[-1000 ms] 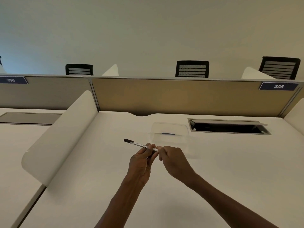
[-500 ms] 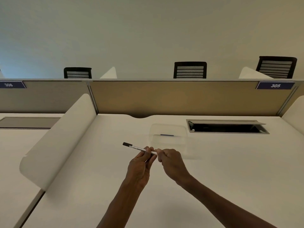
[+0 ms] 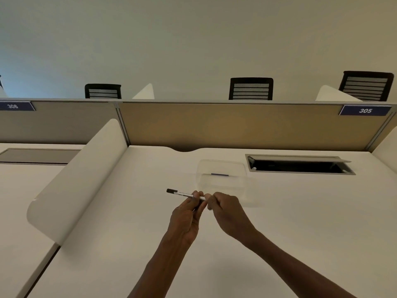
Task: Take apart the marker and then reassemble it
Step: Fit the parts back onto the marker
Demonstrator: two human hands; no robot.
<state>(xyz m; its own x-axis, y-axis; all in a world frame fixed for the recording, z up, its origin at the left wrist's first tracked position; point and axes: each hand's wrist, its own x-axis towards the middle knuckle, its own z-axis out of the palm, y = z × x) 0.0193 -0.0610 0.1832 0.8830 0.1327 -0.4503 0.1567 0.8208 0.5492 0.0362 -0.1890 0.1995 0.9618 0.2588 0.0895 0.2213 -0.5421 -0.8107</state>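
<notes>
I am holding the marker point(image 3: 185, 194) level above the desk point(image 3: 129, 211), out in front of me, so both ends are within reach. My left hand point(image 3: 186, 214) is gripping the white barrel around its middle, fingers curled over it and thumb underneath, which I judge is bracing it against a pull. My right hand point(image 3: 225, 209) is pinching the right-hand end of the marker; its fingertips are hiding that end, so I cannot tell whether a cap is there or which part is coming off. The two hands are nearly touching, keeping the pull short and straight along the barrel.

The marker is a slim, smooth plastic stick, white with fine dark print along its side and a dark plug at the free left end. Beyond my hands, a clear plastic box point(image 3: 221, 175) with rounded corners is sitting on the desk, probably there to catch loose parts; a thin blue piece point(image 3: 219, 174) is lying inside it. The desk is matte white and smooth, so small pieces could roll
</notes>
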